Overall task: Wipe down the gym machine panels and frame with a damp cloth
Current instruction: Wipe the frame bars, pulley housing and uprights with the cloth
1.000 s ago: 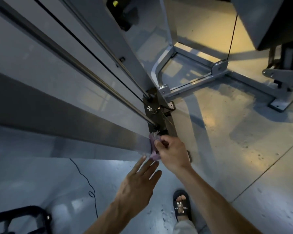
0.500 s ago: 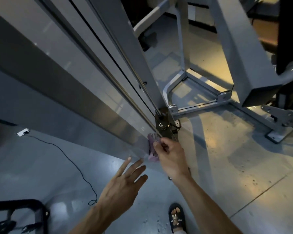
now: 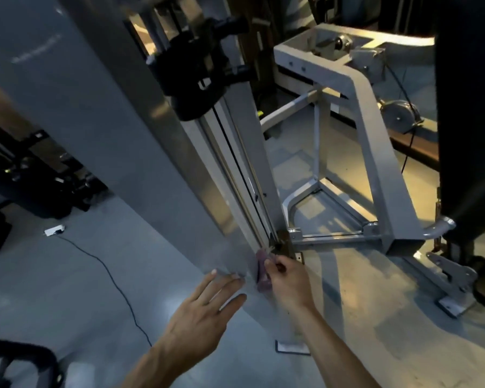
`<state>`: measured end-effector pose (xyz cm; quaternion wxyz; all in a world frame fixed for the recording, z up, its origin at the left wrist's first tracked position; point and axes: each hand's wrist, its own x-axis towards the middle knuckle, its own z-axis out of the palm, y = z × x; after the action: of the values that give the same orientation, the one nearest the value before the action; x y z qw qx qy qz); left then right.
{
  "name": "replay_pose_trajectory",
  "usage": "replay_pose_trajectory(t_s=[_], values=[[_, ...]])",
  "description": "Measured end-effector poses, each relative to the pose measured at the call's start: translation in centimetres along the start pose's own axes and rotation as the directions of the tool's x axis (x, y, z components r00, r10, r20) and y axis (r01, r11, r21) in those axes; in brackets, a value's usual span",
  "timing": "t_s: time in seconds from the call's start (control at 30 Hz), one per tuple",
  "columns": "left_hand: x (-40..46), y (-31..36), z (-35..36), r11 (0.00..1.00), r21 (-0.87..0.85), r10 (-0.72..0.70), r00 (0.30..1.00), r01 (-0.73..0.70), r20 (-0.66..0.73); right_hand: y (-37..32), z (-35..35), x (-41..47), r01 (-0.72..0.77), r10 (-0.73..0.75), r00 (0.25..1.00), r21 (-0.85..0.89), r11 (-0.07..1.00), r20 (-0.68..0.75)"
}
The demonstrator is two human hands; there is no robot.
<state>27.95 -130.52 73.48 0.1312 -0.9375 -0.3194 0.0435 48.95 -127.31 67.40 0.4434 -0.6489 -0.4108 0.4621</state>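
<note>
A tall grey machine panel point(image 3: 101, 113) slants from the top left down to the floor at centre. My right hand point(image 3: 289, 278) grips a small pink cloth point(image 3: 263, 271) and holds it against the panel's lower edge, just below the black bracket point(image 3: 284, 245) where the cable and guide rods end. My left hand point(image 3: 205, 309) is spread with straight fingers; its fingertips lie on the panel's lower face, left of the cloth. A black adjustable carriage point(image 3: 199, 77) sits high on the rail.
A grey steel frame point(image 3: 375, 152) with floor feet stands to the right, with a dark pad point(image 3: 468, 113) at the far right. A black cord point(image 3: 109, 273) runs over the floor at left. Dark equipment point(image 3: 34, 175) stands at far left; a black rack point(image 3: 20, 362) at bottom left.
The view has tilted upward, bringing the carriage and the upper frame into sight. My right hand stays with the cloth at the panel's bottom edge; my left hand stays spread beside it.
</note>
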Motion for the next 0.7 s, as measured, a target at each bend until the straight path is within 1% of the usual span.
replay_pose_trajectory(t_s=[0.1,0.23,0.3,0.4,0.57,0.7], values=[[-0.3,-0.8,-2.9,0.998,0.037,-0.044,0.987,0.05,-0.153,-1.6,0.1,-0.6,-0.016,0.017,0.999,0.028,0.999,-0.029],[-0.3,-2.1,-5.6,0.987,0.111,-0.075,0.951,0.112,-0.298,-3.7,-0.2,-1.8,0.069,-0.063,0.997,0.171,0.983,-0.043],[-0.1,-2.5,-6.3,0.98,0.154,-0.066,0.942,0.123,-0.33,-4.0,-0.2,-2.1,0.07,-0.062,0.997,0.158,0.985,-0.055],[0.0,-2.6,-7.6,0.97,0.192,-0.069,0.93,0.146,-0.36,-4.2,-0.1,-1.9,0.007,-0.003,0.998,0.076,0.997,-0.06],[1.0,-3.7,-11.1,0.946,0.193,-0.147,0.876,0.261,-0.46,-7.5,-0.9,-2.5,0.097,-0.093,0.993,0.056,0.994,-0.066],[1.6,-4.1,-12.5,0.942,0.214,-0.125,0.861,0.259,-0.493,-7.1,-1.1,-2.5,0.062,-0.06,0.996,0.018,0.998,-0.061]])
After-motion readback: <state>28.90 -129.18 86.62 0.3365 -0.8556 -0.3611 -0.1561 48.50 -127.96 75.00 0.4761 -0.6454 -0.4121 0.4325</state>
